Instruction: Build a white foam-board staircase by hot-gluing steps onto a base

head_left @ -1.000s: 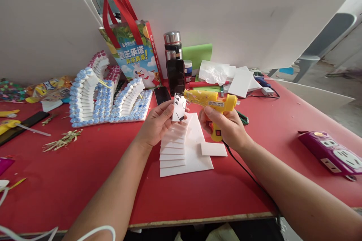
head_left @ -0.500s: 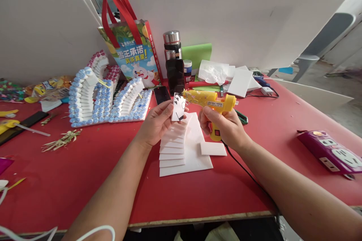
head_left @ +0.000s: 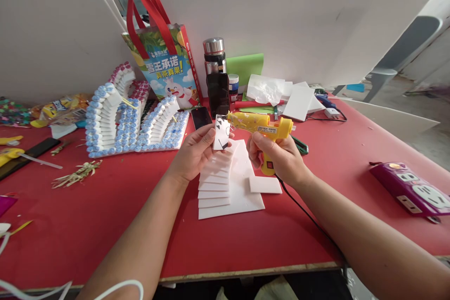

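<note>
My left hand point(head_left: 197, 149) pinches a small white card-like piece point(head_left: 221, 132) with black markings, held upright above the table. Wrapped around the handle of a yellow hot glue gun point(head_left: 262, 124) is my right hand point(head_left: 277, 153); the gun's nozzle points left and meets the right edge of the piece. Whether glue is coming out cannot be made out. Below both hands lies a white foam sheet point(head_left: 246, 199), with a curved, stair-like row of white foam strips point(head_left: 213, 194) along its left side. A loose white foam rectangle point(head_left: 265, 185) overlaps its right edge.
Blue-and-white stair-shaped models point(head_left: 105, 124) stand left, before a shopping bag point(head_left: 168, 65). A steel flask point(head_left: 214, 56) and a propped phone point(head_left: 218, 96) are behind my hands. A purple power strip point(head_left: 415, 190) sits right. The glue gun's black cord point(head_left: 309, 220) crosses the table's front.
</note>
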`<control>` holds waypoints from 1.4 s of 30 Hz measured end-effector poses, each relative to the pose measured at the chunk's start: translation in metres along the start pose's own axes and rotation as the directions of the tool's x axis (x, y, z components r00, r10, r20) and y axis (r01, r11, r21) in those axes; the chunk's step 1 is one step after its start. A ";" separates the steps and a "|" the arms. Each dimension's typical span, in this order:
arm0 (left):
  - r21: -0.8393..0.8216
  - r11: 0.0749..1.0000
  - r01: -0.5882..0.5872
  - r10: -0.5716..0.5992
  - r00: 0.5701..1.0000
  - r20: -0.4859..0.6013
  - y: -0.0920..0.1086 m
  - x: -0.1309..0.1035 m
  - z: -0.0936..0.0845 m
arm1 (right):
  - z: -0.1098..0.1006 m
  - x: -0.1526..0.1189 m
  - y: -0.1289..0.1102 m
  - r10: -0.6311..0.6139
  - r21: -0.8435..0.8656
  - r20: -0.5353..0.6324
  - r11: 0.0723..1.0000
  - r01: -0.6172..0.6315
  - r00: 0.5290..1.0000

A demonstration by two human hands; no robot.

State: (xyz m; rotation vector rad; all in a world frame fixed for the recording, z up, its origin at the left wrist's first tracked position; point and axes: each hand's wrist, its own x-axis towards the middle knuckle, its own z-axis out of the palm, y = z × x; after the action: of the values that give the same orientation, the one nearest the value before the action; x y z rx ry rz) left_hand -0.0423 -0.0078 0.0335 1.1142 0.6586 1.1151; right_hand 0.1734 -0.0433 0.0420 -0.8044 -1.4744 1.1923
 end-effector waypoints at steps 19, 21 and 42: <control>-0.010 0.998 -0.061 0.061 0.997 -0.042 -0.001 0.003 -0.003 | 0.001 -0.001 0.002 0.022 -0.072 0.032 0.997 -0.019 0.999; -0.004 0.998 -0.066 0.065 0.996 -0.053 -0.001 0.004 -0.004 | 0.002 -0.002 0.001 0.026 -0.067 0.042 0.997 -0.023 0.999; -0.082 0.988 -0.135 0.126 0.987 -0.103 0.001 0.007 -0.007 | 0.006 -0.005 0.002 0.063 -0.075 0.112 0.996 -0.055 0.992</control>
State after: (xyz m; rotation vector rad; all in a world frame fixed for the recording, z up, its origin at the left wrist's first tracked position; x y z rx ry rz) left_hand -0.0467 0.0013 0.0327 1.0440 0.6126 1.3054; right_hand 0.1689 -0.0487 0.0390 -0.8452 -1.6038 1.2538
